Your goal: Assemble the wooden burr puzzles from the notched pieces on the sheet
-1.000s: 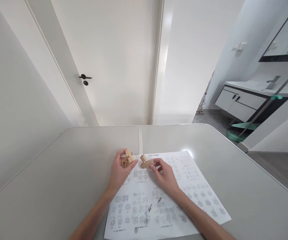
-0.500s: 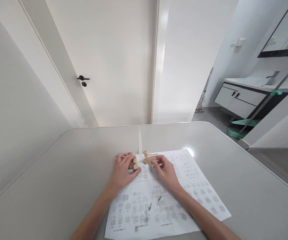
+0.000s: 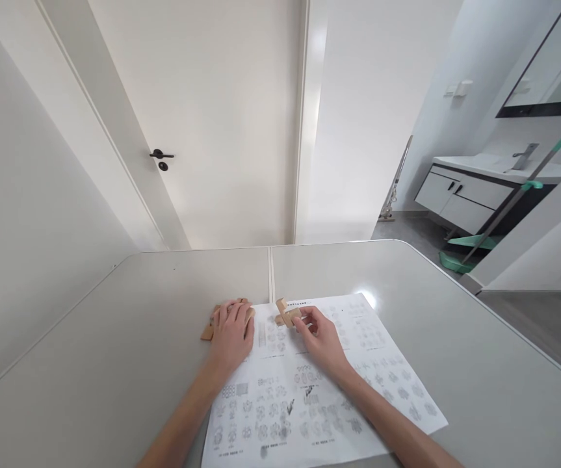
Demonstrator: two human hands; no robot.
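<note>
My right hand pinches joined wooden puzzle pieces between thumb and fingers, just above the sheet's upper edge. They form a small cross shape, with one block sticking up. To the left, my left hand lies with curled fingers over several loose wooden puzzle pieces on the table, and covers most of them. A printed sheet with rows of small puzzle diagrams and captions lies beneath my right hand and forearm.
The grey table has a seam down its middle and a raised rim. Beyond it stands a white door with a black handle. At the right are a washbasin cabinet and a green broom and dustpan.
My left hand has slid left with the wooden pieces under it, off the sheet's upper left corner. My right hand keeps the joined pieces in nearly the same place, slightly turned.
</note>
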